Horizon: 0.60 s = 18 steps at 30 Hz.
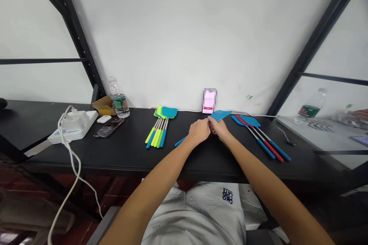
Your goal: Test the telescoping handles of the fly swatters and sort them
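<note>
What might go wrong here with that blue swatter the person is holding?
The head of the blue fly swatter, held between the left hand and right hand, sits very near the propped-up phone, so a careless turn might knock the phone over. The swatter might also catch the red-handled fly swatter lying close by and disturb that group.

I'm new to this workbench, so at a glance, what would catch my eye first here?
Probably the left hand and right hand meeting over a blue fly swatter at the middle of the black bench. Left of them lies a bunch of yellow-green fly swatters; to their right lie red and blue fly swatters.
</note>
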Each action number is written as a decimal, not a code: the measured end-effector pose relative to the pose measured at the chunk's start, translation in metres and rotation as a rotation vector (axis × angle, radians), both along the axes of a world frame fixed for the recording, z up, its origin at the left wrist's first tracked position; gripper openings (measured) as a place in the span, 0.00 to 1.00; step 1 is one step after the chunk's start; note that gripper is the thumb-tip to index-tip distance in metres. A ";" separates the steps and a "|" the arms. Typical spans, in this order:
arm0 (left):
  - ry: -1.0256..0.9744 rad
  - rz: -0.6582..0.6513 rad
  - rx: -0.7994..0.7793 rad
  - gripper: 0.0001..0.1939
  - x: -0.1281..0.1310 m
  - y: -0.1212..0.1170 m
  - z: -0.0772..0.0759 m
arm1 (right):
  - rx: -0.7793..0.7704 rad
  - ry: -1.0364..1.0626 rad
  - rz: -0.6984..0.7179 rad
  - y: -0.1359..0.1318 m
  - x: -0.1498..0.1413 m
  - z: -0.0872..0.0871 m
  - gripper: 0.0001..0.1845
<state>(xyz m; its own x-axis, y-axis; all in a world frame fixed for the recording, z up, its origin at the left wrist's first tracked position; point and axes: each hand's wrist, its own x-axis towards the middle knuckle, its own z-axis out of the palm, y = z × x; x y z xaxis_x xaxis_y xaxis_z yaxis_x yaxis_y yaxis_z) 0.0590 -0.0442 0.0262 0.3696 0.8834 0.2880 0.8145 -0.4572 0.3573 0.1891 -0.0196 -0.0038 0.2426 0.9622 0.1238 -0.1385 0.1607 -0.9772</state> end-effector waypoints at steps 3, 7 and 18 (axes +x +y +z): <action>-0.016 -0.004 0.004 0.16 -0.001 0.001 0.000 | 0.000 -0.104 0.044 -0.001 -0.001 0.002 0.18; -0.052 -0.008 0.017 0.16 -0.002 0.004 -0.003 | 0.038 -0.101 0.019 -0.001 0.001 0.001 0.17; -0.154 -0.027 -0.031 0.15 -0.002 0.011 0.000 | 0.172 -0.153 0.045 0.000 0.003 0.007 0.18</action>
<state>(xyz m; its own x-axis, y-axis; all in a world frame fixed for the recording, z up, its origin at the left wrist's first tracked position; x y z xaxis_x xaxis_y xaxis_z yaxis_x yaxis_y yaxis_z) 0.0568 -0.0334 0.0262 0.3465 0.8831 0.3163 0.7366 -0.4650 0.4912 0.1922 -0.0200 0.0033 0.1659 0.9332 0.3187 -0.0011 0.3234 -0.9463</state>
